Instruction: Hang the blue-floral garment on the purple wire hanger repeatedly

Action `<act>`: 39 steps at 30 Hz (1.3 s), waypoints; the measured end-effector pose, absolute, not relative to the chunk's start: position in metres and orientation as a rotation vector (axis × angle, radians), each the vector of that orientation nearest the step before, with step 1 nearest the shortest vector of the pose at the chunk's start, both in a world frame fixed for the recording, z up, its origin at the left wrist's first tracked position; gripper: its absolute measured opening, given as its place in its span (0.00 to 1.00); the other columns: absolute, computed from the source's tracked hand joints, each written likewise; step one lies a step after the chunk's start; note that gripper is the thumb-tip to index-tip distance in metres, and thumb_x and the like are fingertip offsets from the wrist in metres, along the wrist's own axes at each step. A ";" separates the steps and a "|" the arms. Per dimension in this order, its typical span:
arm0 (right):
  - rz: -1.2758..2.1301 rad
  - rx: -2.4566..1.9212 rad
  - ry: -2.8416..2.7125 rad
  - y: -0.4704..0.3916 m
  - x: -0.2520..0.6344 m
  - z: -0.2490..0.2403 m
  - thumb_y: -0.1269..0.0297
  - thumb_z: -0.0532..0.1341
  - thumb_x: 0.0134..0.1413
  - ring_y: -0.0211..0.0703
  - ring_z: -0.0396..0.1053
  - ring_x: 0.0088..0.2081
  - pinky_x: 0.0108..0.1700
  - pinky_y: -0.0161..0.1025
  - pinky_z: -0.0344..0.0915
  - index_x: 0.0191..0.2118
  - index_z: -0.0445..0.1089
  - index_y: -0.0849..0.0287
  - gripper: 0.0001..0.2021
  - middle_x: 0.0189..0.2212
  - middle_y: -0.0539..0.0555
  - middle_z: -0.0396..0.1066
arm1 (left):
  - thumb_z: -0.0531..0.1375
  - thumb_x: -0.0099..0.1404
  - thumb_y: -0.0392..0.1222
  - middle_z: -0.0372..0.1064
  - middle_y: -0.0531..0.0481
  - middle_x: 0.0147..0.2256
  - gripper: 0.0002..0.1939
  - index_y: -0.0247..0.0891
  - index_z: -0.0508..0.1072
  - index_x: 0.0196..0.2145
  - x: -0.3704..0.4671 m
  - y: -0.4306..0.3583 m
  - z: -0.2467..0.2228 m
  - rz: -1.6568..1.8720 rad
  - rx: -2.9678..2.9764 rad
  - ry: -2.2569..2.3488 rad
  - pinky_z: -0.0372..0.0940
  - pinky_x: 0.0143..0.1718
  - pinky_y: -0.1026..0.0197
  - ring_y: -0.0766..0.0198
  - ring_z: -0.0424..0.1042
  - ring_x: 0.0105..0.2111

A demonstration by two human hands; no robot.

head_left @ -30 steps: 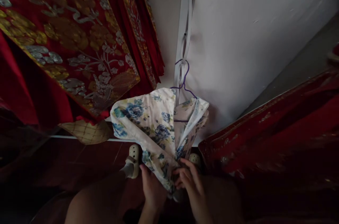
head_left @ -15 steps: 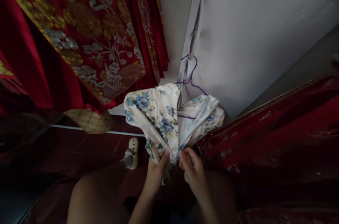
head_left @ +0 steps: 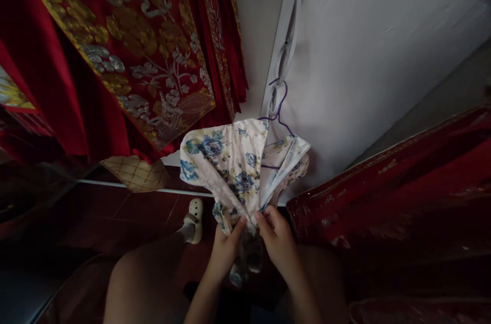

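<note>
A white garment with blue flowers (head_left: 241, 160) hangs from a purple hanger (head_left: 281, 109), which is hooked on a white looped strip (head_left: 286, 53) against the wall. At its lower front edge, my left hand (head_left: 227, 242) pinches the left side of the cloth. My right hand (head_left: 276, 232) grips the right front edge, close beside the left hand. The two front edges meet between my thumbs. Below the hands the cloth falls into shadow and is hard to make out.
Red cloth with gold and silver embroidery (head_left: 153, 48) hangs at upper left. More red fabric (head_left: 402, 186) lies along the right. A pale clog (head_left: 196, 219) is on a foot on the tiled floor, near a white bar (head_left: 146, 188).
My right hand has moved slightly left and up, nearer my left hand, drawing the garment's right side inward. The view has shifted a little.
</note>
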State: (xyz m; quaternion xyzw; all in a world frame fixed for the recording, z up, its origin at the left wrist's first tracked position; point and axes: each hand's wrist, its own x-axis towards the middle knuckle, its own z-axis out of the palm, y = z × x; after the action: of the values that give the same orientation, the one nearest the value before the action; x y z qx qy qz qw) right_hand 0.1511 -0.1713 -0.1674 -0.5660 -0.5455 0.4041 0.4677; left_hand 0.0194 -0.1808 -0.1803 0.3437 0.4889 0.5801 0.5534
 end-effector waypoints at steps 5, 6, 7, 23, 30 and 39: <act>1.309 -1.232 -1.143 -0.173 0.156 -0.160 0.49 0.62 0.56 0.34 0.53 0.20 0.24 0.32 0.50 0.24 0.59 0.56 0.19 0.16 0.43 0.57 | 0.67 0.58 0.54 0.77 0.42 0.43 0.22 0.33 0.76 0.41 0.019 -0.180 -0.185 1.333 0.794 1.188 0.67 0.50 0.55 0.52 0.75 0.44; 1.342 -1.218 -1.101 -0.175 0.157 -0.158 0.49 0.63 0.55 0.33 0.52 0.20 0.24 0.32 0.49 0.24 0.59 0.56 0.19 0.16 0.43 0.57 | 0.66 0.59 0.54 0.77 0.42 0.42 0.22 0.32 0.76 0.41 0.019 -0.179 -0.189 1.323 0.790 1.193 0.67 0.48 0.55 0.52 0.75 0.43; 1.351 -1.211 -1.065 -0.176 0.157 -0.158 0.49 0.64 0.54 0.32 0.52 0.19 0.24 0.32 0.49 0.23 0.59 0.57 0.19 0.15 0.43 0.57 | 0.66 0.60 0.54 0.76 0.42 0.41 0.22 0.32 0.75 0.42 0.019 -0.179 -0.193 1.337 0.788 1.206 0.68 0.48 0.55 0.53 0.75 0.42; 1.277 -1.226 -0.867 -0.184 0.146 -0.157 0.49 0.68 0.47 0.34 0.55 0.19 0.24 0.33 0.53 0.20 0.66 0.59 0.20 0.13 0.45 0.57 | 0.56 0.65 0.36 0.71 0.48 0.34 0.04 0.38 0.70 0.38 0.048 -0.174 -0.184 1.385 1.571 1.276 0.64 0.38 0.62 0.60 0.70 0.35; 1.303 -1.166 -0.662 -0.151 0.162 -0.135 0.53 0.72 0.38 0.29 0.50 0.16 0.20 0.31 0.45 0.19 0.69 0.61 0.17 0.12 0.45 0.56 | 0.54 0.61 0.32 0.64 0.52 0.28 0.05 0.39 0.63 0.28 0.046 -0.165 -0.168 1.073 1.836 1.311 0.57 0.33 0.63 0.64 0.65 0.29; 1.064 -1.016 -0.874 -0.068 0.161 -0.040 0.58 0.69 0.37 0.31 0.53 0.18 0.20 0.32 0.44 0.20 0.71 0.61 0.11 0.13 0.45 0.59 | 0.55 0.56 0.32 0.71 0.46 0.35 0.12 0.40 0.70 0.39 0.049 -0.166 -0.146 0.340 2.375 1.366 0.55 0.30 0.61 0.56 0.71 0.34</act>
State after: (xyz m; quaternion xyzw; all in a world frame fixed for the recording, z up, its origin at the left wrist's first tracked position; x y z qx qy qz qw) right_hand 0.1606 -0.0683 -0.0402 -0.4483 -0.3856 0.4694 0.6557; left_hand 0.0487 -0.1659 -0.1456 0.8447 0.4858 0.1208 0.1894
